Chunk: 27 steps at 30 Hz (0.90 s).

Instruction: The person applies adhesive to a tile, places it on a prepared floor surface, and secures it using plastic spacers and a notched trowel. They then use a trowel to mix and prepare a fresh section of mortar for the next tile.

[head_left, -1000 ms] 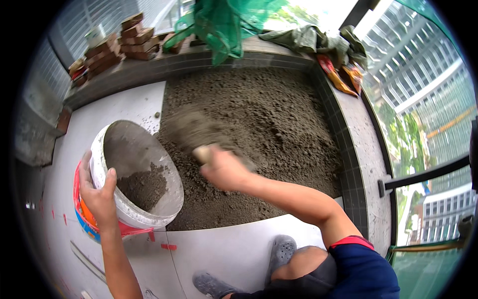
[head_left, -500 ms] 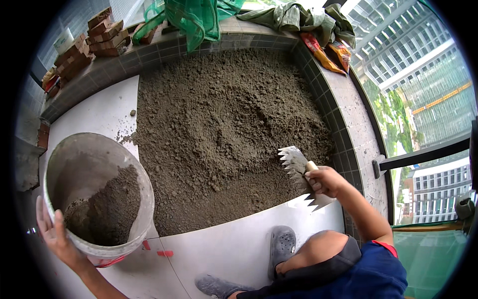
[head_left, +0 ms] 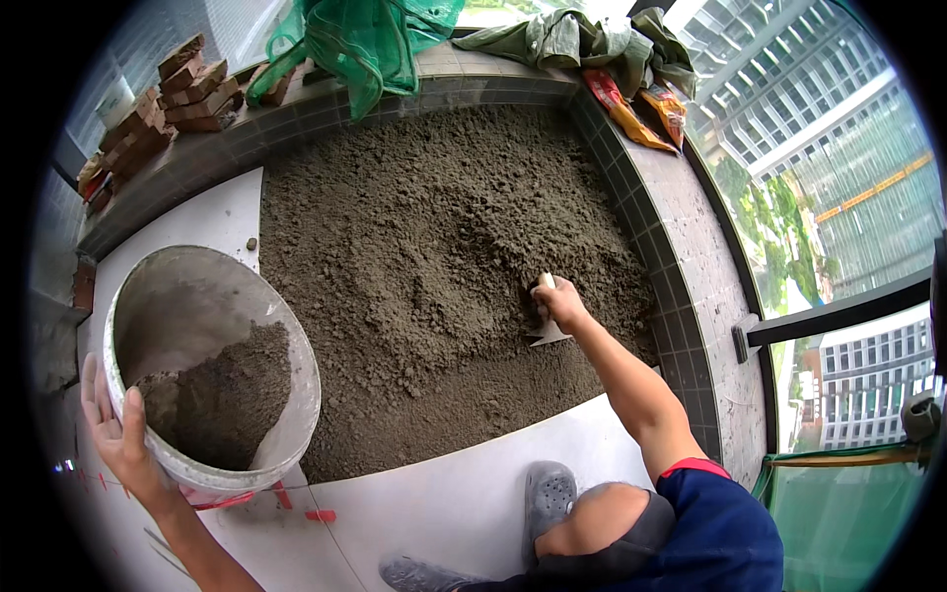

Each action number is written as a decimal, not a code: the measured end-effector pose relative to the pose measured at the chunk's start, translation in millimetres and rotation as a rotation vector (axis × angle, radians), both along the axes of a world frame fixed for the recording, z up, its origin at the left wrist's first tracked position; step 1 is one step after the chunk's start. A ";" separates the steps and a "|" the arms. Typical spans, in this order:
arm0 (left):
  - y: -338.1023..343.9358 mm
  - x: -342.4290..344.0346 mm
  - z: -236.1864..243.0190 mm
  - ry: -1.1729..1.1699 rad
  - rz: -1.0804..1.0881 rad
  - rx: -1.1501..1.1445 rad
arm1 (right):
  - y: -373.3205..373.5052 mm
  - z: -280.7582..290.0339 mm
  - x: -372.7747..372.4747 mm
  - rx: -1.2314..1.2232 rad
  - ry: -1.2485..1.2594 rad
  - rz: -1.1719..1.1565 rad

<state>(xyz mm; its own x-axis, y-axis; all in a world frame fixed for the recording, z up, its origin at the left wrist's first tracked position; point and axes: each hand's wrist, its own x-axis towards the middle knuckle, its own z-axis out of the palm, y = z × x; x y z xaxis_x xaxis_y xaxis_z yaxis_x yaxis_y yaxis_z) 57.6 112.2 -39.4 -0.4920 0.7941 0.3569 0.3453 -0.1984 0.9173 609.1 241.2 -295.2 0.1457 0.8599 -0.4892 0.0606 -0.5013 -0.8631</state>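
My left hand (head_left: 126, 444) holds the tilted bucket (head_left: 219, 481) by its left side, thumb at the rim and fingers along the outer wall. Grey-brown mortar mix (head_left: 232, 395) lies in the lower part of the bucket. My right hand (head_left: 560, 304) is closed round the pale handle of a notched trowel (head_left: 548, 333). Its blade is partly sunk in the bed of crumbly mortar (head_left: 395, 247), so the teeth are mostly hidden. Along its near side the bed is flatter; farther back it is lumpy and heaped.
White floor tiles (head_left: 444, 508) border the bed in front and at left. A low dark-tiled curb (head_left: 656, 237) bounds the back and right. On the ledge are stacked bricks (head_left: 200, 89), green netting (head_left: 365, 49), a grey-green cloth (head_left: 552, 39) and orange bags (head_left: 626, 111).
My right hand has moved forward and left, taking the trowel from above the near edge down into the mortar. The bucket appears slightly farther right in view, my left hand still on it.
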 end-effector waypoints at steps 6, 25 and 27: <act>-5.8 13.1 -10.5 0.025 0.009 0.007 | -14.2 22.3 -25.5 0.068 0.008 -0.049; -36.8 -29.2 -8.6 -0.116 0.139 0.025 | -96.4 149.4 -21.4 -0.182 -0.089 0.116; -44.6 -50.1 -3.1 -0.085 0.223 -0.011 | -122.4 140.3 38.9 -0.318 -0.085 -0.078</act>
